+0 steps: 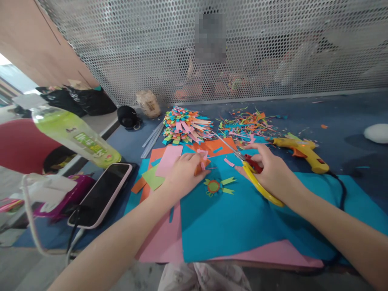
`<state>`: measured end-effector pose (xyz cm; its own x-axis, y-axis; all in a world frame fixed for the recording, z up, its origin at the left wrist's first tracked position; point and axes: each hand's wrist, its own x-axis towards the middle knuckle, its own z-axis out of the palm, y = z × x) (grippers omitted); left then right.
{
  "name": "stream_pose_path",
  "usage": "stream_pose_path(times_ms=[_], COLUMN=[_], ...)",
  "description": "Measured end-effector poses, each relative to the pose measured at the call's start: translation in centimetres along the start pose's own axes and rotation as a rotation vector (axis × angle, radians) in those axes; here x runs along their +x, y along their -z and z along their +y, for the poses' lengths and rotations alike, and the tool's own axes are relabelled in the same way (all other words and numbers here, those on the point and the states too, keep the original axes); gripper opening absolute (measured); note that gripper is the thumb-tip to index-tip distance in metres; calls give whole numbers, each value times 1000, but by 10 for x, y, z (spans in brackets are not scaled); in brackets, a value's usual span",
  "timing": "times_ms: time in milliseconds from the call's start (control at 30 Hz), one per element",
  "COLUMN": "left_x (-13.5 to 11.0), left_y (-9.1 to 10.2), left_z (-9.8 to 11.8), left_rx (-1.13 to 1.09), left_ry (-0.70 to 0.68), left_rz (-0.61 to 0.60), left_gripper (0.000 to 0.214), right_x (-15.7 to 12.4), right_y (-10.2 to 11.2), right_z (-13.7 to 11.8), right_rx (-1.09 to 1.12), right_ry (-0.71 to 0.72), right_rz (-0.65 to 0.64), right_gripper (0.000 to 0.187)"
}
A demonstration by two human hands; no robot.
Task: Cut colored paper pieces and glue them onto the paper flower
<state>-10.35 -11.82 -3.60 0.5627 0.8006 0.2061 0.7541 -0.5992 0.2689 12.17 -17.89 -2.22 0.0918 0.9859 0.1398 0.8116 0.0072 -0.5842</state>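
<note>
My right hand [268, 169] grips scissors [257, 184] with yellow and red handles, the blades pointing up and left over the paper. My left hand [184, 171] is closed on small pieces of orange and pink paper [202, 161], partly hidden by its fingers. Between the hands, a paper rosette [214, 186] with an orange ring, green centre and green ribbon tails lies on a blue paper sheet [224, 230]. A small pink strip [229, 162] lies near the scissors. Green and pink paper pieces [169, 159] sit beside my left hand.
Behind are a heap of fringed paper strips [182, 125] and scattered scraps [247, 125]. A yellow glue gun [303, 151] with a black cord lies right. Leftward are a phone [101, 196] with cables and a green drink bottle [75, 133]. A perforated metal panel [151, 52] stands behind.
</note>
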Motion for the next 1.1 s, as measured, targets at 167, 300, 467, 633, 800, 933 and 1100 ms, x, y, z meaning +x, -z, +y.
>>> stream_pose_path(times_ms=[167, 300, 467, 633, 800, 933, 1100], left_x=[0, -4, -4, 4, 15, 22, 25], left_y=[1, -2, -4, 1, 3, -2, -4], left_z=[6, 13, 14, 16, 17, 14, 9], left_rx=[41, 74, -31, -3, 29, -21, -35], left_ry=[-237, -335, -245, -242, -369, -423, -407], left_rz=[-51, -115, -145, -168, -218, -229, -221], left_gripper=[40, 51, 57, 57, 64, 60, 37], right_x=[0, 0, 1, 7, 9, 8, 9], right_y=[-1, -1, -2, -5, -4, -4, -7], right_z=[0, 1, 6, 11, 10, 7, 7], right_rx=[13, 34, 17, 93, 223, 309, 347], right_ry=[5, 14, 27, 20, 104, 151, 230], right_rz=[1, 3, 36, 46, -3, -58, -125], right_gripper=[47, 48, 50, 51, 55, 61, 71])
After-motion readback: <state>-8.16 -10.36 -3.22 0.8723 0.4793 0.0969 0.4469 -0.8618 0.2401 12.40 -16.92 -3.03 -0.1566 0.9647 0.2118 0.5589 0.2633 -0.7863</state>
